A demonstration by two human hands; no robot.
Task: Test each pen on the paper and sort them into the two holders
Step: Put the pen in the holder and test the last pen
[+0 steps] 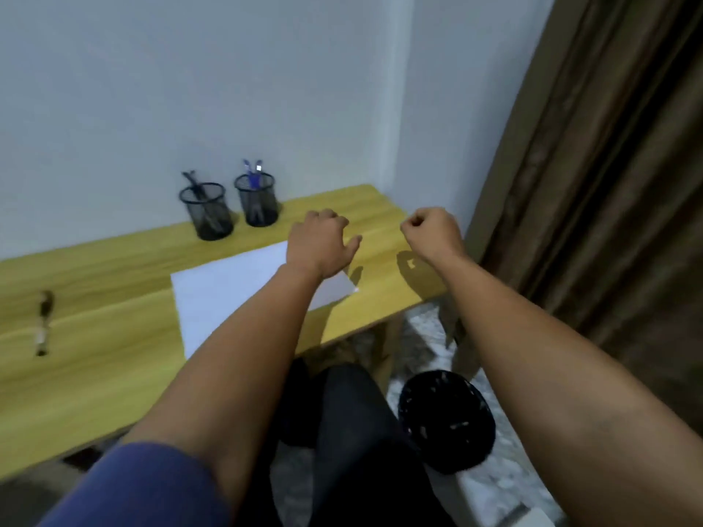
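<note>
A white sheet of paper [228,294] lies on the wooden desk [95,355]. Two black mesh holders stand at the back by the wall: the left holder [207,211] has dark pens in it, the right holder [256,199] has blue pens. One pen [43,323] lies alone on the desk at the far left. My left hand [321,241] hovers over the paper's far right corner, fingers loosely spread, holding nothing. My right hand [431,232] is curled into a loose fist above the desk's right end, with nothing visible in it.
The desk ends just right of my right hand, beside a brown curtain [589,165]. A black bin [447,420] stands on the floor under the desk's right end, next to my dark trouser leg. The wall runs close behind the holders.
</note>
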